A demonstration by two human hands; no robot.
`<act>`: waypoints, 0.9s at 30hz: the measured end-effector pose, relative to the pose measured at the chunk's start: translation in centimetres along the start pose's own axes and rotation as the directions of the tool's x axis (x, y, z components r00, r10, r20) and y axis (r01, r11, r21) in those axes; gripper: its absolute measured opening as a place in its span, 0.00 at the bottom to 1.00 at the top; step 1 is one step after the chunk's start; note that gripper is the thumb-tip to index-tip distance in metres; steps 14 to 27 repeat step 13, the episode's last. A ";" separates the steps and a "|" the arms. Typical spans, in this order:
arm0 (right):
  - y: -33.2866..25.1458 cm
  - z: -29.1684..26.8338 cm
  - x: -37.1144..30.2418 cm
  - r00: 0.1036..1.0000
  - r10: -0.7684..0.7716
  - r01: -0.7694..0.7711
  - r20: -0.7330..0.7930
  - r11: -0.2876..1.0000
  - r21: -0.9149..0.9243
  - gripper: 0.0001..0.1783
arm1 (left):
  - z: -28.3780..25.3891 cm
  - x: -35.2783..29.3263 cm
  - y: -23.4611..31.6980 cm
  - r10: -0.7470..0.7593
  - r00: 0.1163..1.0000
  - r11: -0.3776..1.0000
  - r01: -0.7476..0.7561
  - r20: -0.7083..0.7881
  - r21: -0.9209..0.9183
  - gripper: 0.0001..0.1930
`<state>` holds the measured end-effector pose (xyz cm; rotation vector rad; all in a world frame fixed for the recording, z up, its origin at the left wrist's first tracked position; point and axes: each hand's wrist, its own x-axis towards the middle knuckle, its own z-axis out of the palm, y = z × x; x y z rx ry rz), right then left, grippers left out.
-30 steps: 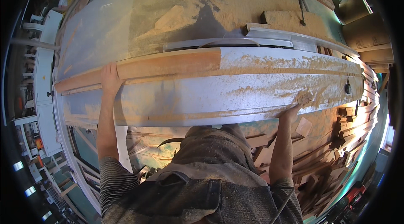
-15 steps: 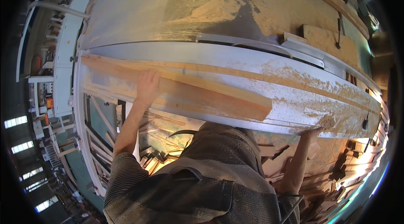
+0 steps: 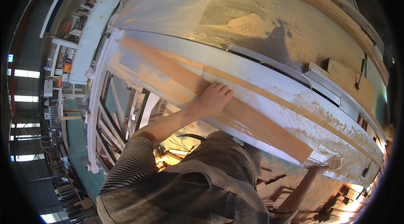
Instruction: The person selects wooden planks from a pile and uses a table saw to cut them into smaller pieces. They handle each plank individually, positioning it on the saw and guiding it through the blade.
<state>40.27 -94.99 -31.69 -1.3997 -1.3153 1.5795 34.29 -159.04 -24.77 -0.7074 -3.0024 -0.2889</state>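
A long, smooth wooden plank [image 3: 176,72] lies slantwise along the pale metal machine table [image 3: 235,67], its near right end by the table's front edge. My left hand [image 3: 216,97] lies across the plank about midway, fingers curled over its far side and closed on it. Low on the right, my right hand [image 3: 317,169] is at the table's front edge, beside a heap of sawdust [image 3: 334,163]. It is apart from the plank's end, and its fingers are too hidden to tell how they are held.
A slot filled with sawdust [image 3: 252,81] runs along the table. Beyond it stand a long metal strip [image 3: 282,72] and a dusty flat bed [image 3: 210,17]. Long timbers [image 3: 324,15] lie at the far right. Wood offcuts [image 3: 273,190] litter the floor below.
My left hand has moved right along the plank to about its middle. The plank showed two faces before and now shows mainly one broad face. The whole view has turned; my right hand stays by the edge.
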 end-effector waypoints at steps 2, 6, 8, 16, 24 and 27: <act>0.2 -0.6 0.3 1.000 0.003 -0.003 0.005 1.000 -0.004 0.50 | 0.2 0.9 2.4 -0.011 0.998 1.000 0.013 0.066 -0.028 0.25; -0.5 -1.3 -0.6 0.997 -0.023 0.019 -0.075 0.998 -0.063 0.50 | 0.5 1.3 5.1 0.001 0.999 0.995 0.003 0.043 -0.103 0.43; -0.9 0.3 -1.9 0.989 -0.028 0.007 -0.145 0.990 -0.138 0.49 | 1.2 1.0 5.0 0.046 0.998 0.997 -0.048 -0.038 -0.061 0.42; -0.2 -1.0 -1.5 0.974 -0.001 -0.050 -0.228 0.974 -0.220 0.48 | 2.9 0.7 4.6 0.080 0.995 0.997 -0.081 -0.058 -0.012 0.43; -0.2 -1.0 -1.5 0.974 -0.001 -0.050 -0.228 0.974 -0.220 0.48 | 2.9 0.7 4.6 0.080 0.995 0.997 -0.081 -0.058 -0.012 0.43; -0.2 -1.0 -1.5 0.974 -0.001 -0.050 -0.228 0.974 -0.220 0.48 | 2.9 0.7 4.6 0.080 0.995 0.997 -0.081 -0.058 -0.012 0.43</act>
